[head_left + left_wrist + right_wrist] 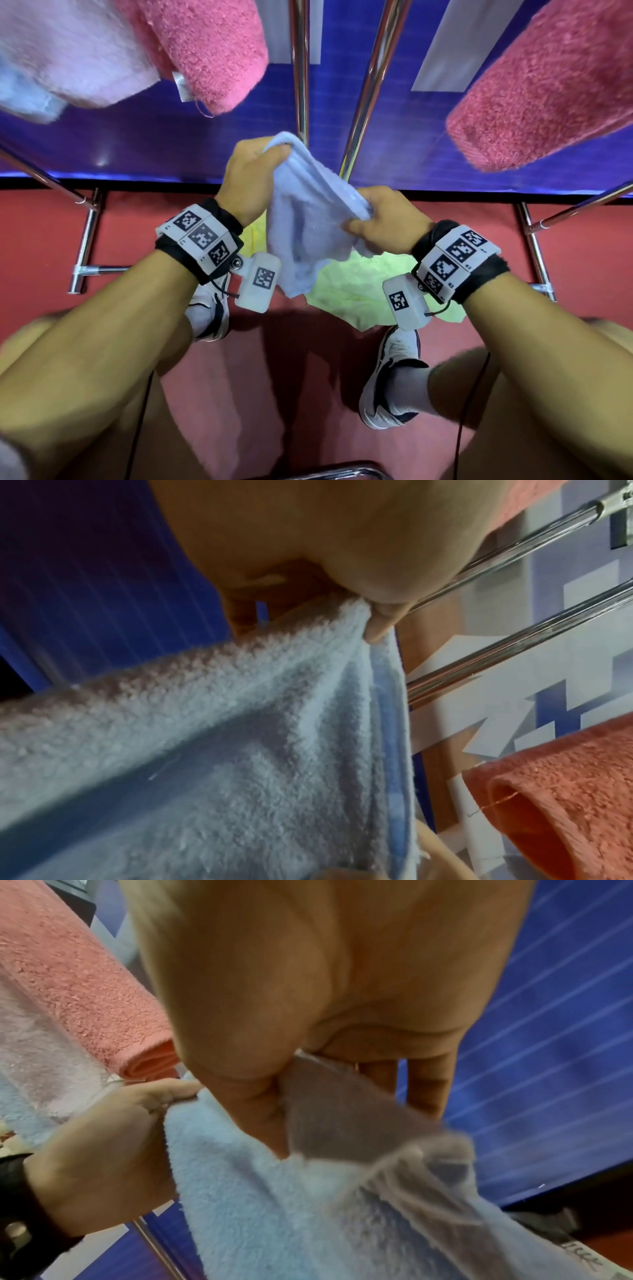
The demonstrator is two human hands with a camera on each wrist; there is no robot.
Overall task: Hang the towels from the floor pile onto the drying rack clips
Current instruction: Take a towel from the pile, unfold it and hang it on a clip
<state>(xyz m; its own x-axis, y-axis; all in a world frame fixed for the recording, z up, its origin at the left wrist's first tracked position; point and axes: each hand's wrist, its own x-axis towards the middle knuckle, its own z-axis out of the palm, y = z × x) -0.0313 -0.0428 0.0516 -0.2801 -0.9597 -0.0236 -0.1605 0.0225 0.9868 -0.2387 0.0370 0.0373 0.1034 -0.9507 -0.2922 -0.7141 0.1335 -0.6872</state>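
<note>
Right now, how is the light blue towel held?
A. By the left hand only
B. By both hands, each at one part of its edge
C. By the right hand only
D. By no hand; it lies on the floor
B: in the head view the left hand and the right hand each pinch the light blue towel, which hangs between them.

Light-blue towel [308, 219] hangs bunched, perhaps folded.

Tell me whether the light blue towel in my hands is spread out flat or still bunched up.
Bunched. The light blue towel hangs in folds between the left hand and right hand, each gripping an edge.
</note>
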